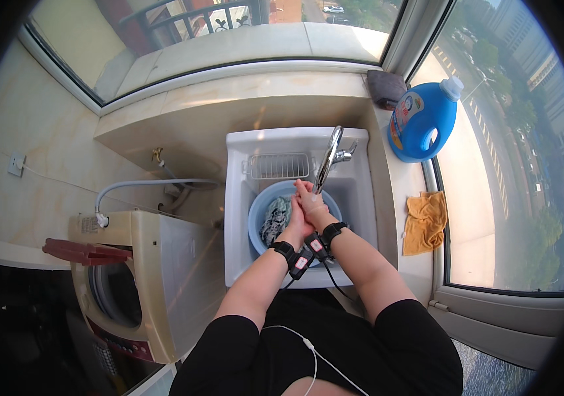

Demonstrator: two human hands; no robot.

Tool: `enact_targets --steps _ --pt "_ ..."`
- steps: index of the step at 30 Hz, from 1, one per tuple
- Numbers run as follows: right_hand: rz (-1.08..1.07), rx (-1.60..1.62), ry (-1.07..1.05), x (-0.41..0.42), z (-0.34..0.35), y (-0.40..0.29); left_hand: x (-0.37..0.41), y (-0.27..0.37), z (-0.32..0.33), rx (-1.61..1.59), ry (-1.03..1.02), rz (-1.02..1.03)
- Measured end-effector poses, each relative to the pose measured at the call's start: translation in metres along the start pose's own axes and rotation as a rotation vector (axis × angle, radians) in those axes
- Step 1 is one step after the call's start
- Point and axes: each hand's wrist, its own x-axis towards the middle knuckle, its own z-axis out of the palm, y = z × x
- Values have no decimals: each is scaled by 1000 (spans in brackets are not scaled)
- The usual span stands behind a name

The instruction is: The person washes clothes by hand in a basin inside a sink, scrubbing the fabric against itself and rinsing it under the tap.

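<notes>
My left hand (298,219) and my right hand (312,202) are pressed together below the spout of a chrome faucet (330,157). Water appears to wet the back of the right one. Whatever might lie between the palms is hidden. Both are over a light blue plastic basin (256,208), which stands inside a white laundry sink (235,198). Dark and pale green patterned cloth (274,222) lies in the basin, left of my hands and partly covered by them. A black strap with a small device is around each wrist.
A wire rack (279,166) sits at the sink's back. On the right ledge are a blue detergent bottle (423,121), a dark folded item (386,88) and an orange cloth (424,222). A top-loading washing machine (150,277) stands left, its lid (86,251) raised and a grey hose (153,182) attached.
</notes>
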Motion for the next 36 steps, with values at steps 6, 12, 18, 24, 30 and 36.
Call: enact_targets --steps 6,12,18,24,30,36 --pt "-442 -773 56 -7 -4 -5 16 14 -3 2 -47 -135" --pt "-515 -843 -35 -3 -6 -10 31 10 0 -17 115 -22" --pt "-510 -943 -149 24 -47 24 31 10 14 55 161 -60" --pt "-21 -147 -231 -20 -25 12 47 31 -44 317 40 69" --pt "289 447 -268 -37 -56 1 36 20 -8 248 169 -28" --pt "87 -112 -228 -52 -45 -14 61 18 -50 232 107 8"
